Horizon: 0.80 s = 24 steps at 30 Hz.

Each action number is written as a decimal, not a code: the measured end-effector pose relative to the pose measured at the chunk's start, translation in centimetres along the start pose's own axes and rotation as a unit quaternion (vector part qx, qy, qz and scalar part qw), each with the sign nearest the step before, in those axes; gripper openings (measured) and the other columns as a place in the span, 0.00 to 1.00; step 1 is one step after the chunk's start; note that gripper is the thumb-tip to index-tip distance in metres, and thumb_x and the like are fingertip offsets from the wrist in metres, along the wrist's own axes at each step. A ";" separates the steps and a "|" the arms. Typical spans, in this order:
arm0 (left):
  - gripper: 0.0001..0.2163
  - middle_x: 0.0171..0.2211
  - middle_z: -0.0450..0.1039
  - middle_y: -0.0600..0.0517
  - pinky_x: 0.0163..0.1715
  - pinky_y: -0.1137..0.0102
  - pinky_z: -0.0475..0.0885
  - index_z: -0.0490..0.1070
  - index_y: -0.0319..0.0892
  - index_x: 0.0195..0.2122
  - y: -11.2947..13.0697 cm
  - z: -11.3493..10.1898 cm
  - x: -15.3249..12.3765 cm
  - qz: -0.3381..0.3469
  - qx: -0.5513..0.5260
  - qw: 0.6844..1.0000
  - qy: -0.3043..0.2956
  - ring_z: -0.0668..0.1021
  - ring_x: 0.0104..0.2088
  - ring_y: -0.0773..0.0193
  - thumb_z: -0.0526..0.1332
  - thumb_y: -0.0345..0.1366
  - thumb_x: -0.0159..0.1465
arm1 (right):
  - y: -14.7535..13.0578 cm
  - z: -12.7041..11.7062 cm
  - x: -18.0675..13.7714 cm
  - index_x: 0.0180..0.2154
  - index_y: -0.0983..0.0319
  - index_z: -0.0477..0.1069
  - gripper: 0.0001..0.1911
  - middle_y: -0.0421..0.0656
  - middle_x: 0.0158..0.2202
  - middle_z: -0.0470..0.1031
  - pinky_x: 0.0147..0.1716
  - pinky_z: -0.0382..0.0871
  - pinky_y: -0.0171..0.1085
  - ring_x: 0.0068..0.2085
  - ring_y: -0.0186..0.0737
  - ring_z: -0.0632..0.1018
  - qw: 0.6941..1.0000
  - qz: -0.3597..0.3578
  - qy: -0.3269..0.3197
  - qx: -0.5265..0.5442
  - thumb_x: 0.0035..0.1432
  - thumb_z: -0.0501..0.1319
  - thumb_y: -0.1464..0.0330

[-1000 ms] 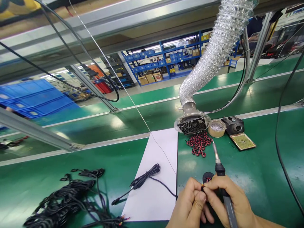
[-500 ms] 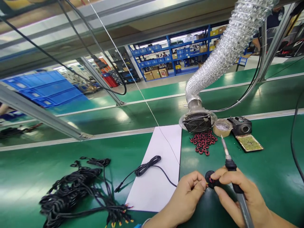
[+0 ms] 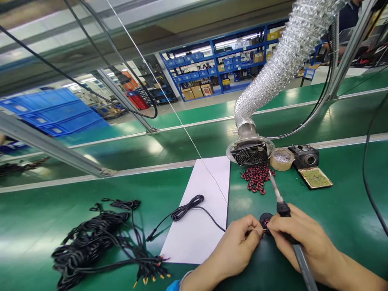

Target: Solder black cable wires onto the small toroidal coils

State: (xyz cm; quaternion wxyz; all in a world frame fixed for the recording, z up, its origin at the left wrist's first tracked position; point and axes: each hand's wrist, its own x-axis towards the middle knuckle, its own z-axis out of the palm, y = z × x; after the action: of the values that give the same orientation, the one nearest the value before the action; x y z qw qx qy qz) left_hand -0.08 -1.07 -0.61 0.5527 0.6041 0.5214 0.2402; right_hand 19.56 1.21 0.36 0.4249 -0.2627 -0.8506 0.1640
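Observation:
My left hand (image 3: 239,244) pinches the end of a black cable (image 3: 209,217), whose coil lies on a white sheet (image 3: 209,173). Thin wire shows between its fingertips and my right hand. A soldering iron (image 3: 283,208) is held in my right hand (image 3: 309,242), its tip pointing up and away near the pile of small red-and-black ring parts (image 3: 257,178). The thumb and forefinger of that hand close at the wire, beside a round black piece (image 3: 266,218) with a red-and-black ring on it. My fingers partly hide this piece.
A fume fan (image 3: 250,154) on a silver duct (image 3: 273,68) stands behind the rings. Beside it are a solder wire roll (image 3: 281,159) and an iron stand (image 3: 305,157) with a sponge tray (image 3: 315,178). Bundled black cables (image 3: 91,238) lie at left. A thin strand (image 3: 188,135) hangs down.
My right hand has moved left, its fingertips coming from the round black piece to the wire at my left hand. The iron's tip has swung left toward the ring pile. The view shifts slightly.

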 end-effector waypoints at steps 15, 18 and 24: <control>0.17 0.26 0.65 0.55 0.32 0.71 0.60 0.67 0.39 0.33 -0.7 -0.4 0.4 -0.006 -0.114 0.992 -0.046 0.66 0.29 0.66 0.57 0.51 0.66 | 2.3 0.6 -1.3 0.56 0.54 0.67 0.19 0.41 0.34 0.79 0.31 0.65 0.37 0.31 0.39 0.75 0.993 0.019 -0.110 0.033 0.66 0.56 0.75; 0.20 0.24 0.66 0.55 0.32 0.71 0.59 0.66 0.40 0.31 -0.8 -0.4 0.6 -0.015 -0.148 0.988 -0.049 0.65 0.28 0.67 0.59 0.55 0.63 | 2.2 0.5 -1.2 0.51 0.55 0.71 0.17 0.40 0.31 0.78 0.30 0.65 0.37 0.29 0.38 0.74 0.995 0.005 -0.096 0.034 0.64 0.57 0.76; 0.15 0.20 0.67 0.56 0.31 0.71 0.57 0.66 0.40 0.27 -0.8 -0.1 1.0 -0.050 -0.190 0.980 -0.036 0.64 0.24 0.68 0.61 0.48 0.60 | 2.1 1.3 -1.1 0.49 0.58 0.71 0.14 0.42 0.31 0.77 0.30 0.67 0.36 0.30 0.37 0.74 0.998 -0.020 -0.048 0.024 0.65 0.55 0.77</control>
State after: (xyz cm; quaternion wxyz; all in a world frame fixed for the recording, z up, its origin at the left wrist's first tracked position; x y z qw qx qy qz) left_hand -0.10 -0.24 -1.64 0.6869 0.4695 0.4757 0.2855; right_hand 19.70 2.20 -2.11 0.3931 -0.2277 -0.8708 0.1881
